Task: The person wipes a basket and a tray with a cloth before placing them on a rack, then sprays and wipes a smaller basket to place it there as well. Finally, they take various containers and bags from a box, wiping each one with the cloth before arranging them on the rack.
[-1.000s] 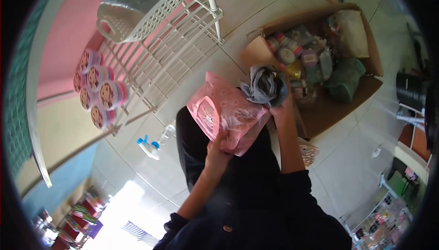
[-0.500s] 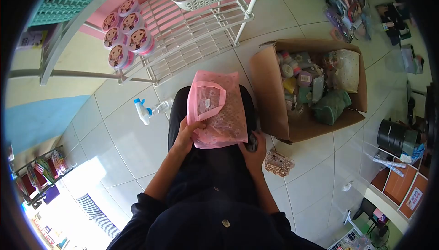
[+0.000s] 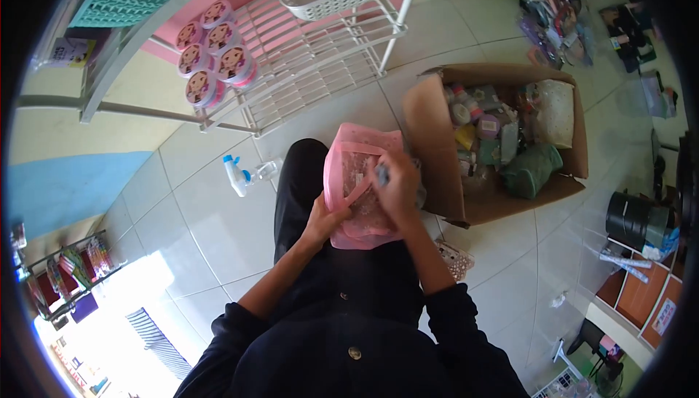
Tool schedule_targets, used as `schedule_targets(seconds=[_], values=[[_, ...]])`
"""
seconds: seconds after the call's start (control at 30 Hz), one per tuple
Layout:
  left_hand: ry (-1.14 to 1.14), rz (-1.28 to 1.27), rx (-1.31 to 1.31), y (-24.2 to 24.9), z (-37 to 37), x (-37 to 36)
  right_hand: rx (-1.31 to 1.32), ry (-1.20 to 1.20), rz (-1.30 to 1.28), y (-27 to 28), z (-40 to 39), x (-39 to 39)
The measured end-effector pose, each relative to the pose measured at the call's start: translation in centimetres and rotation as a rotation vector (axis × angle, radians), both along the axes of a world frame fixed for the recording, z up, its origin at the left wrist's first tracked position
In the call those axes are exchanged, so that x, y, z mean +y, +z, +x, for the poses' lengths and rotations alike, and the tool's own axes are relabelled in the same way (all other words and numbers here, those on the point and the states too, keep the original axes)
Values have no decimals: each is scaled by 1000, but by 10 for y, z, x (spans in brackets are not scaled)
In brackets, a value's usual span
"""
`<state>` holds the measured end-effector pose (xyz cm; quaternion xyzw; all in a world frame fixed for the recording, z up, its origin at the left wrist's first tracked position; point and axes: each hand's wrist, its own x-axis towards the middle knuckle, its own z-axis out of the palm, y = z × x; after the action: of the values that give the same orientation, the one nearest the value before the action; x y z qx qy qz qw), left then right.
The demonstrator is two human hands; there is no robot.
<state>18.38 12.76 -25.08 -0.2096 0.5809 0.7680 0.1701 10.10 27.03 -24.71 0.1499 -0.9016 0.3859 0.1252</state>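
Observation:
A pink see-through bag (image 3: 348, 234) with a pink strap handle and a floral print rests on my lap. My left hand (image 3: 325, 221) is closed on its lower left edge, thumb over the front. Over the bag's right side is my right hand (image 3: 400, 185), its fingers curled round a crumpled grey cloth (image 3: 382, 174); part of the cloth sticks out past the hand. The hand covers much of the bag's front on that side. A spray bottle (image 3: 237, 176) with a blue and white head lies on the floor left of my knee.
On my right stands an open cardboard box (image 3: 437, 143) full of jars, packets and a green pouch (image 3: 534, 171). A small patterned basket (image 3: 455, 259) sits beside my right thigh. Ahead, a white wire rack (image 3: 291, 92) carries pink-lidded tubs (image 3: 234, 63) and a white basket (image 3: 328, 8).
My right hand has risen from the bag's lower right corner onto its front, with the grey cloth. The bag has shifted right and tilted, my left hand moving with it.

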Motion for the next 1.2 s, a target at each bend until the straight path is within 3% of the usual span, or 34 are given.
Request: schedule_targets(seconds=[0.07, 0.13, 0.2, 0.27, 0.33, 0.4, 0.43, 0.47, 0.53, 0.67, 0.7, 0.8, 0.97, 1.1, 1.17, 1.2], values=[[-36, -54, -8, 0, 2, -2, -71, -48, -145, -11, -13, 6], [188, 11, 21, 2, -6, 0, -121, -122, -287, -16, -21, 22], [335, 4, 82, -5, -27, -11, -435, -403, -486, -17, -4, 37], [493, 40, 232, -16, -64, -22, -400, -439, -505, -27, 18, 40], [507, -137, 277, -41, -111, -41, -368, -464, -532, -37, 38, 34], [587, -295, 364, -48, -155, -40, -203, -316, -342, -44, 48, 21], [596, -522, 383, -69, -176, -48, -206, -323, -353, -45, 47, 17], [586, -529, 386, -84, -194, -50, -181, -317, -299, -44, 45, 15], [669, -973, 249, -103, -221, -53, -159, -323, -252, -47, 43, 12], [662, -1165, 131, -128, -249, -74, -152, -324, -241, -49, 41, 14], [699, -1234, 308, -136, -251, -76, -156, -326, -239, -49, 40, 14], [668, -1342, 266, -149, -261, -89, -148, -309, -244, -55, 40, 15], [435, -1147, 277, -144, -254, -105, -155, -321, -246, -53, 39, 17], [424, -1098, 459, -126, -254, -82, -127, -298, -236, -55, 39, 17], [547, -877, 609, -120, -263, -63, -156, -310, -228, -52, 39, 17], [555, -883, 605, -123, -267, -60, -177, -319, -223, -50, 38, 17]])
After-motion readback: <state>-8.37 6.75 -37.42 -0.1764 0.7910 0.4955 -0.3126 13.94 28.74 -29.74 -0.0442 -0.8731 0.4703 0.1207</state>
